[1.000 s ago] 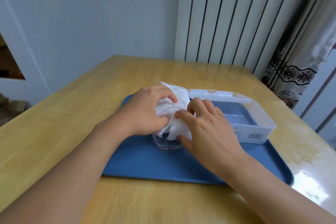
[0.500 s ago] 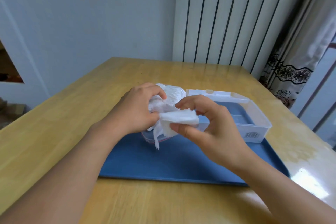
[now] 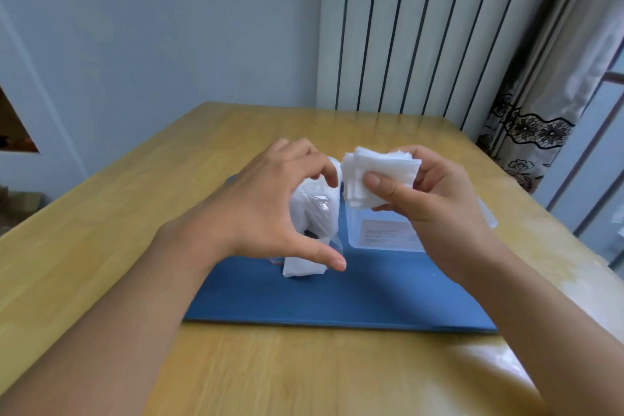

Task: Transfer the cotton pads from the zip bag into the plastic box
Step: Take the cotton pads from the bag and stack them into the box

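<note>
My right hand (image 3: 435, 199) pinches a stack of white cotton pads (image 3: 378, 176) between thumb and fingers, raised above the clear plastic box (image 3: 385, 235). My left hand (image 3: 270, 209) holds the clear zip bag (image 3: 317, 209) up by its top with the fingertips; the thumb is spread below and apart from the bag. More white pads show inside the bag, which hangs upright over the blue tray (image 3: 337, 300). A loose white pad (image 3: 302, 268) lies on the tray under the bag. Most of the box is hidden behind my right hand.
The blue tray lies on a wooden table (image 3: 101, 230). A white radiator (image 3: 415, 27) and a patterned curtain (image 3: 540, 132) stand behind the table's far right corner. A glossy patch marks the table at right.
My right hand has pulled a stack of pads out of the bag and lifted it to the right. My left hand raised the bag off the tray; a pad now lies beneath.
</note>
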A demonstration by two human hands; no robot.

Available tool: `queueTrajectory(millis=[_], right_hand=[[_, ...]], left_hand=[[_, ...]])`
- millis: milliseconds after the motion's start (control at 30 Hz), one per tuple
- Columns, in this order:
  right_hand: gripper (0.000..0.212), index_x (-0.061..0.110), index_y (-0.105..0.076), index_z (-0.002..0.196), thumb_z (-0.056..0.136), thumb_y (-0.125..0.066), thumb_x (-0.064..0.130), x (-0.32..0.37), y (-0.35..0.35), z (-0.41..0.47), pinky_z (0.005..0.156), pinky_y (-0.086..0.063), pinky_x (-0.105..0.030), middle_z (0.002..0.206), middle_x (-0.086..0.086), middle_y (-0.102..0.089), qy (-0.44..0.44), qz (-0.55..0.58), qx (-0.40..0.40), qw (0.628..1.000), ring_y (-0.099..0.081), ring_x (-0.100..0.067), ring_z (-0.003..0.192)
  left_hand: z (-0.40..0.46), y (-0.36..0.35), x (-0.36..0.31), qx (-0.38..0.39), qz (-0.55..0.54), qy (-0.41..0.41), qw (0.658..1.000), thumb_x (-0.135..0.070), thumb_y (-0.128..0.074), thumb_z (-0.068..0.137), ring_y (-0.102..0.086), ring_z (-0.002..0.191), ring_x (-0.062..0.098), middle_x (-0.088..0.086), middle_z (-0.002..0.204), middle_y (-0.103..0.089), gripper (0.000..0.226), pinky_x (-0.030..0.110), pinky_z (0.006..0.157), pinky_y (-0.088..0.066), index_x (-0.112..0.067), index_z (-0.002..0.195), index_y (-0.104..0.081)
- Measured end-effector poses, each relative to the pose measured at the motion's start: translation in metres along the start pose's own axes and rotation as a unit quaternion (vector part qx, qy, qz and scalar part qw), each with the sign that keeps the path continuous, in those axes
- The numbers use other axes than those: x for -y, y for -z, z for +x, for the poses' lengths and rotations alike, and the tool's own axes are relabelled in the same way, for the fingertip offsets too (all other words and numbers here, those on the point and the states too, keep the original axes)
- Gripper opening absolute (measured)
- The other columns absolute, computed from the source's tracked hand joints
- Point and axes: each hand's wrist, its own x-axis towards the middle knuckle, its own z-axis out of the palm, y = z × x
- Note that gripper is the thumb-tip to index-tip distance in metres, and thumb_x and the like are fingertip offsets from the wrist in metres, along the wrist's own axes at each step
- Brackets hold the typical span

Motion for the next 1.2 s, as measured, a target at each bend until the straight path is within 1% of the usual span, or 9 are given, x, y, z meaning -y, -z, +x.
queueTrajectory(millis=[167,300,433,667,767,900,1067,1133,1200], right_hand=[[0.028,0.01,-0.072,0.113,0.087,-0.076,0.022,0.001,0.029,0.015,0.072,-0.058,-0.029,0.098,-0.004,-0.079,-0.084,-0.05,-0.057,0.994,-0.075,-0.019,0.088],[0.025,0.017,-0.069,0.119,0.096,-0.066,0.027,0.003,0.041,0.018,0.068,-0.056,-0.026,0.097,0.0,-0.075,-0.111,-0.019,-0.028,0.993,-0.071,-0.013,0.081],[0.026,0.019,-0.062,0.127,0.103,-0.056,0.014,0.008,0.043,0.021,0.063,-0.057,-0.032,0.106,-0.008,-0.071,-0.061,0.087,-0.058,0.993,-0.071,-0.021,0.082],[0.026,0.025,-0.068,0.083,0.104,-0.053,0.029,-0.003,0.052,0.022,0.071,-0.049,-0.037,0.081,-0.002,-0.063,-0.025,-0.066,-0.09,0.993,-0.061,-0.017,0.076],[0.025,0.02,-0.071,0.082,0.102,-0.058,0.028,-0.006,0.054,0.024,0.072,-0.05,-0.042,0.078,-0.003,-0.065,-0.019,-0.103,-0.095,0.99,-0.059,-0.019,0.076],[0.024,0.017,-0.076,0.106,0.105,-0.053,0.022,-0.008,0.05,0.021,0.082,-0.058,-0.05,0.094,-0.001,-0.077,0.018,-0.157,-0.097,0.983,-0.071,-0.021,0.089],[0.04,0.026,-0.049,0.145,0.106,-0.045,0.036,-0.012,0.042,0.019,0.098,-0.055,-0.048,0.128,-0.001,-0.067,0.001,-0.157,-0.04,0.987,-0.066,-0.018,0.118],[0.051,0.026,-0.033,0.154,0.106,-0.045,0.04,-0.008,0.041,0.019,0.099,-0.055,-0.045,0.139,-0.003,-0.059,-0.058,-0.113,-0.043,0.991,-0.065,-0.018,0.119],[0.047,0.018,-0.042,0.147,0.105,-0.052,0.035,0.001,0.043,0.018,0.086,-0.062,-0.042,0.124,-0.009,-0.069,-0.105,-0.062,-0.056,0.991,-0.074,-0.021,0.099]], left_hand=[[0.015,-0.024,-0.004,-0.094,-0.085,0.07,0.989,-0.079,-0.052,0.07,-0.062,0.087,0.006,-0.014,0.087,-0.068,0.058,0.032,0.082,-0.051,-0.029,0.097,-0.067],[0.046,-0.016,-0.03,-0.124,-0.21,0.129,0.961,-0.078,-0.067,0.069,-0.067,0.084,0.003,-0.009,0.095,-0.07,0.067,0.024,0.077,-0.055,-0.027,0.113,-0.065],[0.083,-0.02,-0.076,0.021,-0.505,0.234,0.831,-0.077,-0.048,0.086,-0.073,0.101,0.026,0.007,0.115,-0.074,0.066,0.042,0.082,-0.062,-0.025,0.125,-0.061],[0.098,-0.061,-0.094,-0.039,-0.722,0.246,0.645,-0.05,-0.037,0.105,-0.074,0.101,0.036,0.027,0.123,-0.066,0.056,0.049,0.084,-0.061,-0.003,0.132,-0.05],[0.099,-0.069,-0.091,-0.059,-0.709,0.232,0.663,-0.043,-0.04,0.106,-0.073,0.104,0.033,0.026,0.128,-0.064,0.051,0.045,0.08,-0.062,-0.002,0.134,-0.051],[0.093,-0.072,-0.092,-0.08,-0.658,0.189,0.724,-0.023,-0.043,0.108,-0.07,0.112,0.028,0.015,0.128,-0.066,0.033,0.042,0.081,-0.062,-0.019,0.141,-0.047],[0.092,-0.078,-0.085,-0.113,-0.598,0.151,0.779,-0.02,-0.041,0.108,-0.07,0.111,0.022,0.01,0.126,-0.067,0.037,0.043,0.095,-0.057,-0.034,0.142,-0.038],[0.092,-0.08,-0.083,-0.132,-0.608,0.151,0.768,-0.016,-0.039,0.108,-0.069,0.113,0.028,0.013,0.132,-0.062,0.037,0.044,0.094,-0.057,-0.032,0.14,-0.039],[0.093,-0.079,-0.082,-0.129,-0.643,0.148,0.74,-0.01,-0.039,0.107,-0.066,0.116,0.031,0.014,0.135,-0.058,0.04,0.044,0.096,-0.056,-0.033,0.139,-0.038]])
